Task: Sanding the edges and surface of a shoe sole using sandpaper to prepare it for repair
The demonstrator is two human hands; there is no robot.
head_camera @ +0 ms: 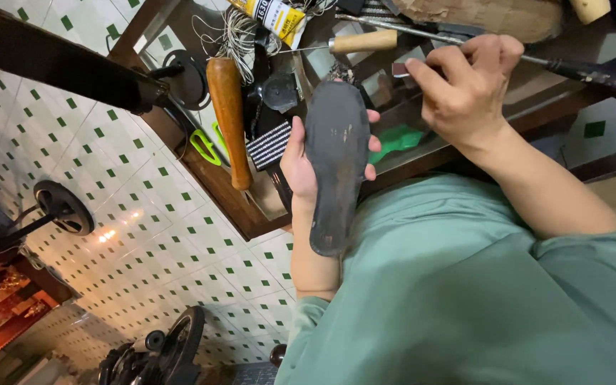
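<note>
My left hand point(299, 165) grips a dark grey shoe sole point(335, 164) from behind, thumb and fingertips wrapped round its edges, sole face towards me. My right hand point(465, 89) is above and to the right of it, over the wooden tool tray point(215, 191). Its fingers pinch a small flat reddish-grey piece point(402, 69) near a thin metal rod with a black handle point(586, 70). Whether that hand also holds the rod I cannot tell.
The tray holds a brown wooden handle point(228, 117), a pale-handled awl point(362, 42), a yellow glue tube point(271, 16), string, green scissors point(207, 147) and a striped strap point(268, 145). A black bar point(65, 65) and iron stands sit over the green-and-white tiled floor.
</note>
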